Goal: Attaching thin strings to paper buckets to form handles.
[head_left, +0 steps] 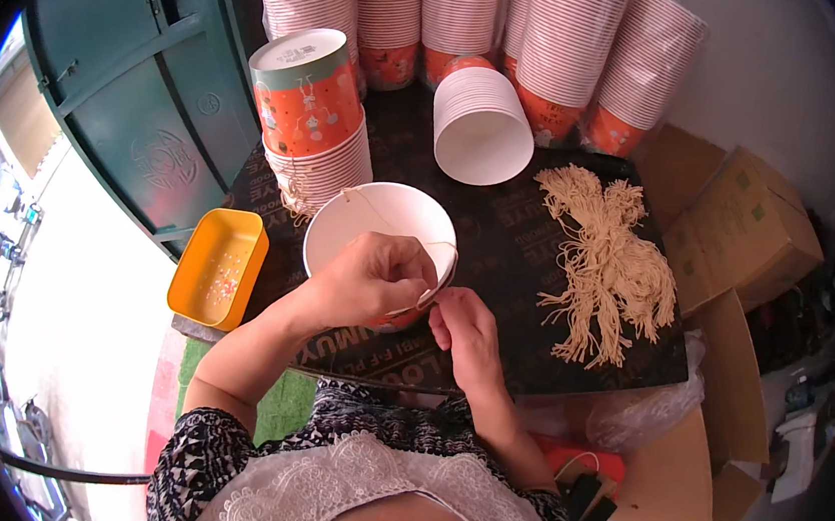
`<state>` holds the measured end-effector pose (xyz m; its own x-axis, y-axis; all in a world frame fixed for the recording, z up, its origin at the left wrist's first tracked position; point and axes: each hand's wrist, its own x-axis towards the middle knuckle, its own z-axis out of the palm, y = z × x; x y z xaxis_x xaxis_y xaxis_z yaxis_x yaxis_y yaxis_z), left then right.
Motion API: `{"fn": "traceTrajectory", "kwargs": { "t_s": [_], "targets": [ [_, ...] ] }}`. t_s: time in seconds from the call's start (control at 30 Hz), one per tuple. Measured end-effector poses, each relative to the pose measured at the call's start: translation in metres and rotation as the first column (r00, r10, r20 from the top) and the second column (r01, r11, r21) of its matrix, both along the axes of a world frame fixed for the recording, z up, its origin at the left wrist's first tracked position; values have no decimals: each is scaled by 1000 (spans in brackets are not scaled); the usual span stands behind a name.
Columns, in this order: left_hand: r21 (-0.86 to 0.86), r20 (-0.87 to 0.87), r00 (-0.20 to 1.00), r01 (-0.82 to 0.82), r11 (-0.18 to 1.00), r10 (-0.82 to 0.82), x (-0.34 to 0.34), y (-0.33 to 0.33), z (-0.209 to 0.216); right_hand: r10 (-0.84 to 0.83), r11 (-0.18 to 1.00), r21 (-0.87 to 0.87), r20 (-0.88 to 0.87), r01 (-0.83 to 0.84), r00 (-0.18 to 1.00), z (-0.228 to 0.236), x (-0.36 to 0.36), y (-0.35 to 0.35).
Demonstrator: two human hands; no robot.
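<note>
An open paper bucket, white inside, stands near the table's front edge. A thin cream cord runs across its mouth from the far rim to the right rim. My left hand reaches over the mouth, its fingers curled closed at the right-hand rim. Just outside that rim is my right hand, fingers bent and pressed together; whatever they pinch is hidden. A bundle of cut cream cords lies to the right.
Behind the bucket stand stacked orange buckets, some cords hanging beside them. Nested white buckets lie sideways. Wrapped stacks line the back. A yellow tray with small bits sits left. Cardboard boxes stand right of the black table.
</note>
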<state>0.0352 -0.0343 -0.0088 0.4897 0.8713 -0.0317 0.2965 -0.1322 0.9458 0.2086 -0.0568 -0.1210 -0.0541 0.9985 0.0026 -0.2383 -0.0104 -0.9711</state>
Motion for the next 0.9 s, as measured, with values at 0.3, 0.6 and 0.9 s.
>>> {"fn": "traceTrajectory", "kwargs": {
  "t_s": [0.3, 0.6, 0.9],
  "targets": [
    [91, 197, 980, 7, 996, -25, -3, 12, -21, 4, 1000, 13, -212, -1, 977, 5, -3, 5],
    [-28, 233, 972, 20, 999, -13, 1, 10, -9, 71, 997, 40, -235, -63, 969, 15, -1, 4],
    [21, 159, 985, 67, 998, -70, -4, 15, -20, 114, 967, 244, -174, -69, 978, 47, 13, -3]
  ]
}}
